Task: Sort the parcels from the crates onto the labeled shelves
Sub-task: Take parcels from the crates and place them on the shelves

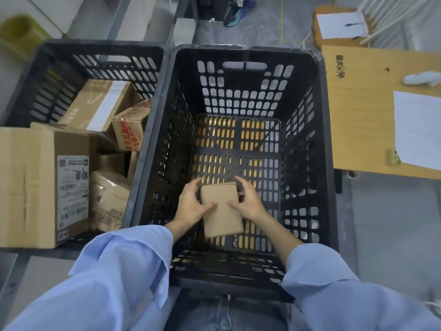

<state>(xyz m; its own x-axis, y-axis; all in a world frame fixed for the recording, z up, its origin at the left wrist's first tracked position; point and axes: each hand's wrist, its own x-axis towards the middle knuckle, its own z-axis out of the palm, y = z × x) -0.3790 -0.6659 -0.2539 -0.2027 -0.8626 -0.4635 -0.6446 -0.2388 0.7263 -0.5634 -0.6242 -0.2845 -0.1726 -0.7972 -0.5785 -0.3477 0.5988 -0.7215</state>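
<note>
Head cam: both hands grip a small plain brown cardboard parcel (220, 209) inside the black slotted plastic crate (307, 120). Left hand (192, 206) clasps its left edge, thumb on top; right hand (248, 201) clasps the right edge, thumb on top too. Parcel sits low, w/ the crate floor showing bare around it. A second black crate (59, 65) just beside on the left holds several cardboard boxes (45, 182). Wooden counter (362, 111) w/ white paper sheets (417, 130) on the right.

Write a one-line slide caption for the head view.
Both hands, left and right, hold a small plain brown cardboard parcel inside the otherwise empty black perforated plastic crate.
</note>
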